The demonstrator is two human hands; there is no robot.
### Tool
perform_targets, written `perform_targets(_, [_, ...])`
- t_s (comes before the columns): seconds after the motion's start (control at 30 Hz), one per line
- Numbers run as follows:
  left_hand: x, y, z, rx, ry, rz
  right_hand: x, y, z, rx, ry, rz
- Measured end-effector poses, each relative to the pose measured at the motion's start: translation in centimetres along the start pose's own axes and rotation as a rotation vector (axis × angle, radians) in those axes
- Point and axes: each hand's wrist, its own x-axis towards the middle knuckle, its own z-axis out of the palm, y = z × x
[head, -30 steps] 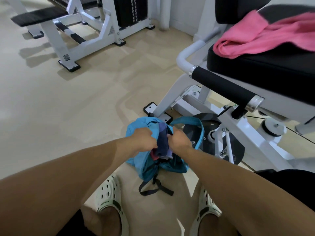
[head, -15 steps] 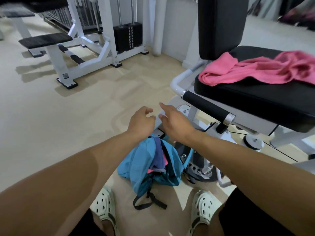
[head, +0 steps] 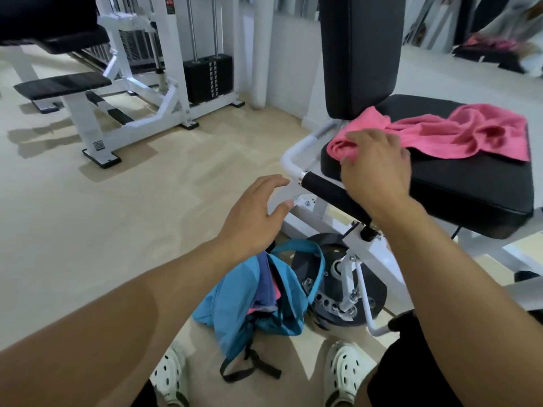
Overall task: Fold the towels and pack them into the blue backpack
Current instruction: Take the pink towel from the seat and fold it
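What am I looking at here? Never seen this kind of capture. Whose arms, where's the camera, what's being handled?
There is no robot: a person wears a wide-angle camera on the head, looking forward and down, so the arms are their own. The single view shows a gym floor. The right hand is on the near end of a crumpled pink towel, which lies on the black seat of a white exercise machine; whether the fingers grip it yet is hidden. The left hand hangs open in the air, holding nothing. On the floor between the person's white clogs sits the blue backpack, open, with folded cloth already inside.
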Motion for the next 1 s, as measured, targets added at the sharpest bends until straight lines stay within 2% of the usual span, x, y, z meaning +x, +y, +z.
perform_targets(0.07, [0.1, 0.0, 0.1, 0.008, -0.015, 0.023, 0.6, 1.6, 0.4, -0.094, -0.12, 0.085])
perform_targets(0.13, [0.3, 0.0, 0.2, 0.004, -0.022, 0.029, 1.0, 2.4, 1.0, -0.144, -0.166, 0.096])
perform_targets(0.27, [0.5, 0.1, 0.1, -0.043, -0.018, 0.009, 1.9, 2.6, 1.5, -0.137, -0.056, 0.034])
perform_targets(0.4, [0.5, 0.5, -0.3, -0.132, 0.018, -0.013, 1.6, 2.3, 1.5, 0.09, 0.056, -0.147])
perform_targets(0.57, [0.5, 0.8, -1.2, -0.102, 0.067, 0.097, -1.1, 0.1, -0.1, 0.284, -0.021, -0.522])
perform_targets(0.63, [0.5, 1.1, -1.6, -0.081, 0.066, 0.143, -2.5, -0.9, -0.3, 0.395, -0.101, -0.623])
perform_targets(0.73, [0.5, 0.6, -2.1, 0.001, 0.063, 0.268, -4.4, -2.3, 0.1, 0.548, -0.24, -0.659])
perform_targets(0.83, [0.5, -0.8, -2.9, 0.162, 0.072, 0.322, -5.3, -3.0, 0.7, 0.645, -0.243, -0.62])
perform_targets(0.9, [0.4, -1.5, -3.5, 0.153, 0.043, 0.242, -5.1, -2.8, 1.0, 0.58, -0.245, -0.615])
perform_targets(1.0, [0.2, -2.0, -4.4, 0.165, 0.052, 0.125, -4.2, -1.9, 1.3, 0.244, -0.169, -0.603])
